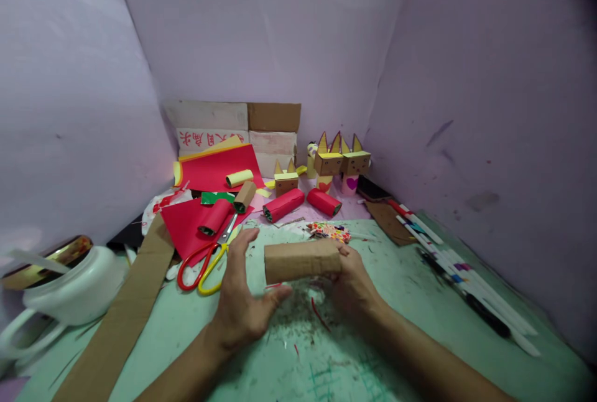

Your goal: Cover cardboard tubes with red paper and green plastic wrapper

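Note:
A plain brown cardboard tube (302, 261), box-like in shape, is held sideways above the green table. My right hand (354, 280) grips its right end, with the fingers wrapped round it. Just left of the tube, my left hand (247, 293) is open, thumb and fingers spread apart, not touching it. Scissors (212, 259) with one red and one yellow handle lie beside my left hand. Behind the tube are red rolls (283, 205) and a small brown roll (245, 196).
Cardboard figures with pointed ears (329, 164) stand at the back, near red paper (219, 168). A white pot (77, 290) and a long cardboard strip (125, 315) are at left. Markers (466, 284) line the right side. Purple walls (280, 35) enclose the table (420, 321).

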Demonstrator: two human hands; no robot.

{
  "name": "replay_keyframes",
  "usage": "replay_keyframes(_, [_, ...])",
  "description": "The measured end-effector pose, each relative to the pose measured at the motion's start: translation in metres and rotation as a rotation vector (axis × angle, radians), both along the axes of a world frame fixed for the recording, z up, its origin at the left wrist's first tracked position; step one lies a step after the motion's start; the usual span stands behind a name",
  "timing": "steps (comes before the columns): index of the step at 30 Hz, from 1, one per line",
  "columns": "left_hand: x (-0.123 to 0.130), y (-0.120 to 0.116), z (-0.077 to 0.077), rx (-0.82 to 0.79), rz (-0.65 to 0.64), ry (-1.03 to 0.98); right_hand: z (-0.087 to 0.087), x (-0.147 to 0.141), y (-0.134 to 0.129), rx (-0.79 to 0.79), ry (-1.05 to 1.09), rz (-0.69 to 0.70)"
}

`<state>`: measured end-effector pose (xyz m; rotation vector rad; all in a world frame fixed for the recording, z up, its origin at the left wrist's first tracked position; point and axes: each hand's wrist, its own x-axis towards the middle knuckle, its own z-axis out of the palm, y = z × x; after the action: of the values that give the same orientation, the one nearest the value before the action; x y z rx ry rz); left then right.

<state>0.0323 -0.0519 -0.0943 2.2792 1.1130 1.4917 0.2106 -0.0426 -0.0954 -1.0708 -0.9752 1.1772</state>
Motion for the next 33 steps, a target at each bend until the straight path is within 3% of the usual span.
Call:
replay_keyframes(4, [-0.002, 0.003, 0.005, -0.388, -0.120, -0.137, -0.003, -0.001, 0.001, -0.092, 0.115, 0.109])
replay_keyframes(8, [-0.003, 0.006, 0.011, -0.572, -0.077, -0.341, 0.002, -0.003, -0.003, -0.057, 0.200, 0.163])
replay_keyframes(12, [-0.001, 0.007, 0.011, -0.606, -0.048, -0.427, -0.002, -0.005, -0.002, 0.021, 0.190, 0.255])
replay_keyframes(18, [0.005, 0.008, 0.010, -0.611, 0.028, -0.404, -0.004, 0.002, -0.002, 0.135, -0.174, -0.104])
replay_keyframes(25, [0.006, 0.013, 0.008, -0.621, -0.011, -0.352, 0.003, -0.006, -0.006, 0.004, -0.133, 0.221])
replay_keyframes(33, [0.011, 0.007, 0.009, -0.644, -0.053, -0.322, 0.004, -0.004, -0.005, 0.004, -0.076, 0.202])
